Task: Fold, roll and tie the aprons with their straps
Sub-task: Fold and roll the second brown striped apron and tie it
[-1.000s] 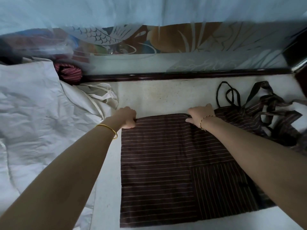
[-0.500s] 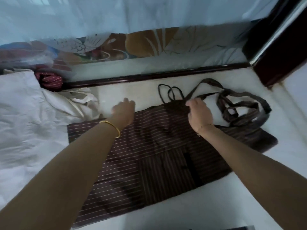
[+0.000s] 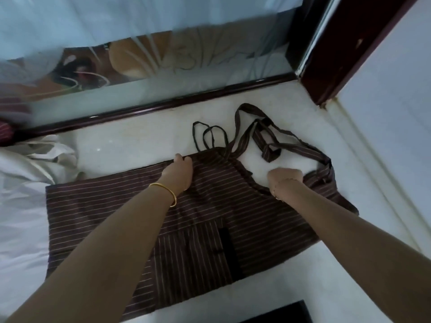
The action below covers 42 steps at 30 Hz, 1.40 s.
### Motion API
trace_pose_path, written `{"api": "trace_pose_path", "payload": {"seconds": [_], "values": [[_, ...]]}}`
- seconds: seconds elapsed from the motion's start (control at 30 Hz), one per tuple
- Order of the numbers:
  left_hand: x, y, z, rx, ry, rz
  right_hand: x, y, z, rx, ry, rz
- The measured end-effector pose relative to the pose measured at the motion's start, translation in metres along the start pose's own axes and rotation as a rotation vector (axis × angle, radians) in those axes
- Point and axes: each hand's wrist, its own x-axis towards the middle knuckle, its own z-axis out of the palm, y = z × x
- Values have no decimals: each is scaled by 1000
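Apron (image 3: 112,206) of dark brown cloth with thin pale stripes lies spread flat on a pale surface (image 3: 130,145), under and between both forearms. Its long side runs from well out beyond the left hand (image 3: 180,172) to past the right hand (image 3: 285,180).

The left hand rests palm down on the apron's far edge, with the fingers stretched forward and close together and the tips reaching that edge. A gold bangle (image 3: 166,193) sits on the left wrist.

The right hand is bunched, knuckles up, on the curved hem that scoops in between the two hands. Its fingers are curled downward and appear to pinch that hem, though the fingertips are hidden under the hand.

The wide striped straps (image 3: 268,141) lie in loose loops on the pale surface just beyond the right hand, one end doubled back on itself. A thinner dark cord (image 3: 210,136) makes two narrow loops just beyond the left hand's fingertips.

A pocket (image 3: 186,252) with stripes running the other way sits on the apron nearer the body, between the forearms, with a dark vertical strip along its right edge.

Crumpled white cloth (image 3: 23,183) lies heaped outside the left arm, touching the apron's left end. A dark wooden rail (image 3: 163,106) runs across beyond both hands, with a glass panel above it. A dark post (image 3: 349,43) rises beyond the right hand.
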Motion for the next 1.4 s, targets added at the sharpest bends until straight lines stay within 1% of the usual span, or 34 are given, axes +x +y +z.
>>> {"api": "trace_pose_path", "payload": {"seconds": [0.07,0.13,0.2,0.3,0.33,0.4,0.47,0.53,0.6,0.67,0.7,0.73,0.8,0.87,0.9,1.07,1.1,1.13,1.17,1.2,1.23,1.27,1.33,1.4], "values": [[1,1,-3,-41,56,-16,10,-13,-15,128,191,-98],[7,2,-10,-109,133,-11,25,-29,-31,334,308,-234],[14,3,-17,-157,150,22,38,-47,-47,527,352,-313],[28,3,-26,-195,53,71,62,-72,-73,730,347,-323],[32,2,-28,-193,14,80,71,-79,-78,745,334,-311],[40,-1,-33,-182,-54,102,91,-94,-82,689,312,-255],[46,-6,-38,-185,-108,124,108,-103,-80,566,309,-164],[51,-9,-41,-196,-145,145,118,-109,-78,407,357,-105],[55,-10,-41,-200,-156,159,127,-112,-81,310,385,-107],[56,-10,-40,-191,-142,171,133,-115,-90,314,335,-149],[56,-10,-39,-189,-136,176,134,-115,-95,354,303,-166],[56,-10,-39,-186,-131,180,136,-115,-101,438,287,-172],[55,-11,-38,-177,-119,187,136,-111,-119,759,309,-187],[55,-11,-36,-173,-110,189,131,-104,-140,1101,424,-196],[55,-11,-36,-168,-105,189,128,-101,-151,1215,495,-197],[52,-9,-35,-152,-84,199,114,-99,-181,1563,897,-316],[52,-9,-35,-153,-79,200,111,-98,-186,1613,927,-364],[51,-9,-35,-154,-74,200,108,-98,-189,1636,881,-432],[50,-9,-35,-154,-71,199,105,-99,-191,1608,759,-514],[50,-9,-35,-154,-69,198,104,-100,-191,1518,600,-584],[49,-9,-34,-154,-69,198,107,-102,-186,1391,452,-613],[49,-9,-35,-156,-70,198,111,-102,-179,1237,362,-586],[49,-8,-36,-170,-66,199,122,-95,-157,837,295,-447],[48,-7,-36,-178,-49,192,128,-83,-128,470,221,-411]]}}
